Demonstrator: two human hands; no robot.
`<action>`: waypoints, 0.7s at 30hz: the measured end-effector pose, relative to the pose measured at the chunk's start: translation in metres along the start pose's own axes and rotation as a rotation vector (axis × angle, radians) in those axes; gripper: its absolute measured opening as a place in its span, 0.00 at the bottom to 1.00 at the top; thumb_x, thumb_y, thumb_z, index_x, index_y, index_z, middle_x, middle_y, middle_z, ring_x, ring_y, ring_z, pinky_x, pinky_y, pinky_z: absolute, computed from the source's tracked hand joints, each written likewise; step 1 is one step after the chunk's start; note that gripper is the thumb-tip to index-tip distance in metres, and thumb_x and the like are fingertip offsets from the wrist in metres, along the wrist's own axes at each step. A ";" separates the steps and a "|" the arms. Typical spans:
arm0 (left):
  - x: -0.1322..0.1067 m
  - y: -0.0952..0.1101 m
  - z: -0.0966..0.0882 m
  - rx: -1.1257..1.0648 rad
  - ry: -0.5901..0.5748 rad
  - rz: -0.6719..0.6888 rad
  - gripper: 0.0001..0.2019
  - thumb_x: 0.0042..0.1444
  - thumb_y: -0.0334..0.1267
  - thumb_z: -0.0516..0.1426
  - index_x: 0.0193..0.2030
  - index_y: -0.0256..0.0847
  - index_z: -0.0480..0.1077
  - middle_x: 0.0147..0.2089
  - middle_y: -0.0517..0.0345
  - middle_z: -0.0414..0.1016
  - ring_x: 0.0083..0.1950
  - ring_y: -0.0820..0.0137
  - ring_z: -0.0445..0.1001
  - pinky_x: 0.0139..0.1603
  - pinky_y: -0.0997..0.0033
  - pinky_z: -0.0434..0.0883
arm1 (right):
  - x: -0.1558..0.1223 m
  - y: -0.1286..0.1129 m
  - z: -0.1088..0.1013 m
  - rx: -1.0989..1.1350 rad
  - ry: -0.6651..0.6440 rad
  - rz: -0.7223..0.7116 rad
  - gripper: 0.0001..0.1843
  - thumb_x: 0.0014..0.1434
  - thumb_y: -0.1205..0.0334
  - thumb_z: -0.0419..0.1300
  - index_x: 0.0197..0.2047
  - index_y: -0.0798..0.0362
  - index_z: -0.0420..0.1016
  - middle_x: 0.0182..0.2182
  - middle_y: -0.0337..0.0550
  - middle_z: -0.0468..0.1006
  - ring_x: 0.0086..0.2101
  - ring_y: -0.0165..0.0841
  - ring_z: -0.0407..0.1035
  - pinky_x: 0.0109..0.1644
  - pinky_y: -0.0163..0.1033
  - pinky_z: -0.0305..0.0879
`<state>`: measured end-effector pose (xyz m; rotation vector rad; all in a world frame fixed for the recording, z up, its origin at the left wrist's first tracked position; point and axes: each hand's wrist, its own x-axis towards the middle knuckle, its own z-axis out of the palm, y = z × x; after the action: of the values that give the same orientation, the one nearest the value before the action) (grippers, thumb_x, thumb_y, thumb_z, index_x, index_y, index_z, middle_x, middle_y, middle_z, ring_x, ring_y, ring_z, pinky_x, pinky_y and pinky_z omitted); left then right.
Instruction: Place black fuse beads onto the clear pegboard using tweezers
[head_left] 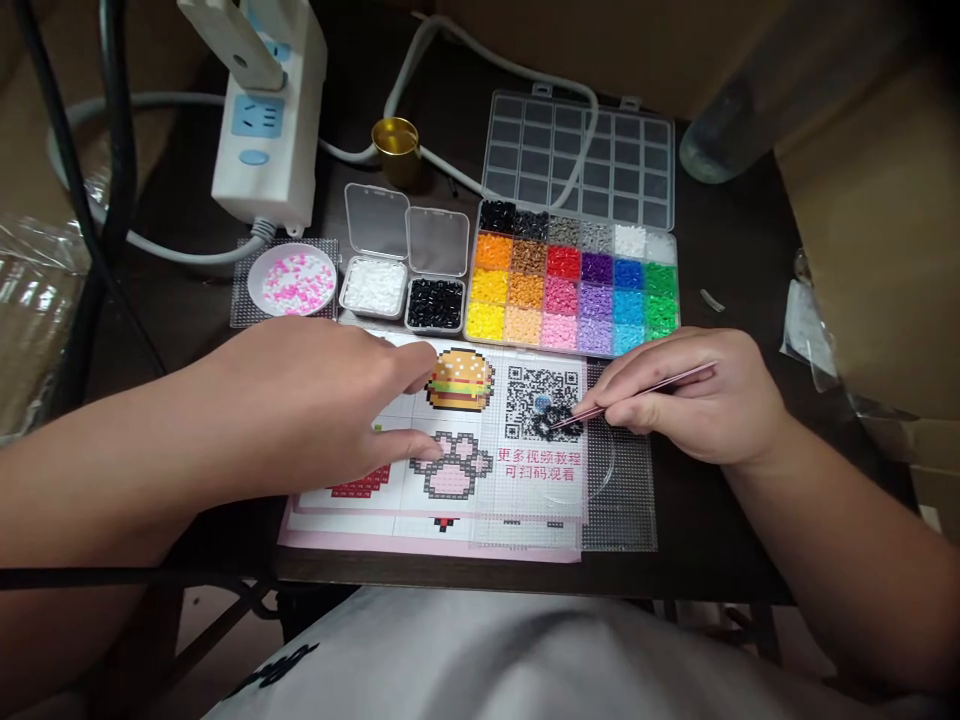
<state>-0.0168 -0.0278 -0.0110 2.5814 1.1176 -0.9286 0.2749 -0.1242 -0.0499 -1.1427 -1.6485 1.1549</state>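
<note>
Head view, from where I stand over the desk (720,540).

Left hand (360,400): thumb and forefinger parted, nothing seen in its hold; the thumb tip lies over the paw-print pattern (450,480), contact uncertain.

Right hand (675,400): fingers closed round a pair of slim tweezers (667,381), tips pointing down at the black bead cluster (559,422).

Clear pegboard (630,510): lying over the right part of the pattern sheets (352,537), carrying that cluster above the printed QR code (565,381).

Bead case (678,300): behind the pegboard, compartments filled by colour, clear lid (585,150) thrown back.

Two small boxes, lids raised, left of the case: one of white beads (375,286), one of black beads (435,304).

Round dish (256,278): pink and white beads inside, resting on another pegboard (242,300).

Power strip (266,170): behind the dish.

Gold cup (396,150): behind the small boxes.
</note>
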 end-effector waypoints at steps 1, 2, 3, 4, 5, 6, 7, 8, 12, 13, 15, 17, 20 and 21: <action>-0.001 0.000 0.000 -0.006 0.003 -0.003 0.30 0.53 0.69 0.59 0.53 0.50 0.77 0.28 0.56 0.75 0.30 0.55 0.75 0.38 0.55 0.71 | 0.000 0.000 0.000 0.005 0.002 0.002 0.08 0.57 0.69 0.76 0.37 0.44 0.92 0.32 0.40 0.90 0.30 0.34 0.86 0.32 0.31 0.82; -0.001 0.001 -0.001 -0.007 0.011 0.000 0.30 0.54 0.68 0.59 0.53 0.50 0.77 0.28 0.55 0.76 0.31 0.54 0.75 0.38 0.55 0.71 | 0.000 -0.001 0.001 0.011 0.003 0.005 0.08 0.56 0.68 0.76 0.36 0.44 0.92 0.32 0.40 0.90 0.30 0.34 0.86 0.32 0.32 0.82; -0.002 0.001 -0.001 -0.003 0.020 0.008 0.29 0.55 0.67 0.58 0.53 0.49 0.77 0.28 0.55 0.76 0.31 0.54 0.75 0.38 0.55 0.71 | 0.001 -0.001 0.001 0.019 0.004 0.005 0.07 0.56 0.68 0.77 0.36 0.44 0.92 0.32 0.41 0.90 0.30 0.35 0.86 0.32 0.32 0.82; -0.002 0.001 -0.001 0.005 0.027 0.017 0.28 0.56 0.66 0.58 0.53 0.49 0.77 0.28 0.54 0.76 0.31 0.54 0.75 0.37 0.56 0.70 | 0.001 -0.001 0.001 0.027 0.003 0.003 0.07 0.56 0.68 0.77 0.36 0.44 0.92 0.32 0.41 0.90 0.30 0.35 0.86 0.31 0.32 0.82; -0.003 0.002 -0.002 0.013 0.036 0.027 0.28 0.56 0.66 0.58 0.53 0.49 0.77 0.28 0.54 0.76 0.31 0.54 0.75 0.37 0.56 0.69 | 0.001 -0.001 0.001 0.034 0.001 0.000 0.08 0.56 0.68 0.77 0.36 0.44 0.92 0.32 0.41 0.90 0.29 0.35 0.85 0.31 0.32 0.82; -0.003 0.002 -0.002 0.022 0.042 0.035 0.27 0.57 0.66 0.58 0.52 0.49 0.77 0.28 0.53 0.77 0.31 0.54 0.75 0.36 0.57 0.69 | 0.001 -0.001 0.002 0.039 -0.001 -0.003 0.08 0.56 0.68 0.77 0.37 0.43 0.92 0.32 0.41 0.90 0.29 0.35 0.85 0.31 0.32 0.82; -0.003 0.002 -0.002 0.027 0.044 0.042 0.27 0.57 0.66 0.58 0.52 0.49 0.76 0.28 0.53 0.77 0.31 0.55 0.75 0.36 0.57 0.68 | 0.001 -0.001 0.002 0.041 -0.003 -0.005 0.09 0.56 0.68 0.77 0.37 0.43 0.92 0.31 0.40 0.90 0.29 0.35 0.85 0.31 0.32 0.82; -0.004 0.002 -0.003 0.029 0.038 0.048 0.28 0.57 0.67 0.57 0.52 0.49 0.76 0.28 0.53 0.77 0.31 0.55 0.75 0.36 0.57 0.68 | 0.002 -0.001 0.002 0.038 -0.003 -0.002 0.09 0.56 0.68 0.77 0.37 0.43 0.92 0.31 0.40 0.90 0.29 0.35 0.85 0.31 0.33 0.82; -0.005 0.001 -0.004 0.029 0.026 0.070 0.27 0.60 0.65 0.55 0.52 0.47 0.76 0.28 0.53 0.77 0.31 0.56 0.75 0.35 0.59 0.68 | 0.001 -0.001 0.001 0.015 0.002 0.022 0.07 0.55 0.66 0.77 0.35 0.43 0.92 0.31 0.41 0.90 0.29 0.36 0.85 0.30 0.34 0.82; -0.005 0.001 -0.004 0.028 0.031 0.068 0.26 0.60 0.64 0.55 0.52 0.47 0.76 0.28 0.54 0.76 0.31 0.57 0.75 0.34 0.60 0.67 | 0.001 -0.001 0.001 0.017 0.003 0.022 0.07 0.55 0.67 0.77 0.35 0.43 0.92 0.31 0.41 0.90 0.29 0.36 0.85 0.30 0.34 0.82; -0.005 0.001 -0.003 0.016 0.056 0.058 0.24 0.59 0.63 0.57 0.50 0.47 0.76 0.27 0.55 0.75 0.30 0.58 0.75 0.33 0.61 0.66 | 0.001 -0.001 0.002 0.025 0.003 0.013 0.08 0.55 0.68 0.77 0.35 0.43 0.92 0.31 0.41 0.90 0.29 0.36 0.85 0.30 0.34 0.81; -0.006 0.000 -0.002 -0.014 0.081 0.056 0.24 0.56 0.64 0.60 0.49 0.48 0.76 0.27 0.55 0.75 0.30 0.59 0.74 0.33 0.60 0.67 | 0.002 -0.001 0.002 0.029 0.003 -0.001 0.09 0.55 0.69 0.77 0.36 0.43 0.92 0.31 0.41 0.90 0.29 0.35 0.85 0.30 0.32 0.81; -0.005 0.001 -0.002 -0.006 0.085 0.058 0.25 0.56 0.64 0.60 0.50 0.48 0.77 0.27 0.54 0.76 0.30 0.58 0.75 0.33 0.60 0.68 | 0.002 -0.002 0.003 0.030 0.009 -0.013 0.10 0.56 0.70 0.76 0.37 0.43 0.92 0.31 0.40 0.90 0.29 0.34 0.85 0.30 0.30 0.80; -0.005 0.001 -0.002 0.014 0.073 0.061 0.25 0.57 0.64 0.59 0.51 0.48 0.77 0.28 0.54 0.77 0.30 0.58 0.76 0.33 0.59 0.68 | 0.002 -0.002 0.003 0.029 0.010 -0.012 0.10 0.55 0.70 0.76 0.37 0.43 0.92 0.31 0.40 0.90 0.29 0.34 0.85 0.30 0.30 0.81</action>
<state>-0.0176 -0.0306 -0.0065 2.6647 1.0478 -0.8379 0.2714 -0.1236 -0.0486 -1.1175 -1.6243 1.1598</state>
